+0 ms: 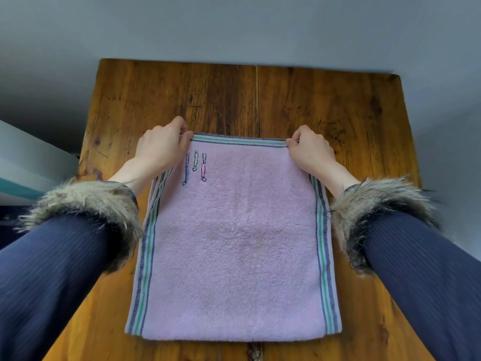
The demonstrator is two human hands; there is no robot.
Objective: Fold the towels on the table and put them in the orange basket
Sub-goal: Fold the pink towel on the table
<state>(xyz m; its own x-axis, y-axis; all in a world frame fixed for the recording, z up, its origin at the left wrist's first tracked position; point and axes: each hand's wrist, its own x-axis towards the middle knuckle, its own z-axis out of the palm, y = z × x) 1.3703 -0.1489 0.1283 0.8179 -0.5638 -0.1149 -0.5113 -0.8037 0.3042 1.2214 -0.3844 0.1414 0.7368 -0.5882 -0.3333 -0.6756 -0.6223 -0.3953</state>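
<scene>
Setting: grey floor beyond a dark-stained wooden table with a seam running down its middle; a pale, teal-striped object of unclear kind at the left edge of view. Item: one pink terry towel, bordered on its side and far edges with green and dark stripes, bearing three small embroidered figures near its far left corner. Position: flat on the table, centred before the person, near edge close to the table's near side; that near edge reads rounded and doubled, so the towel is judged already folded once. Left hand: fingers curled, pinching the far left corner of the towel. Right hand: fingers curled likewise, pinching the far right corner. Both forearms in ribbed navy sleeves with fur cuffs. Orange basket: not in view. Other towels: none visible. Step in hand, as judged: squaring the far corners of a half-fold, or taking them up for a further fold. Next move calls for: both corners carried together and evenly, keeping the striped borders aligned, then the layers pressed flat; the basket must be located outside this view before the towel can be stowed.
</scene>
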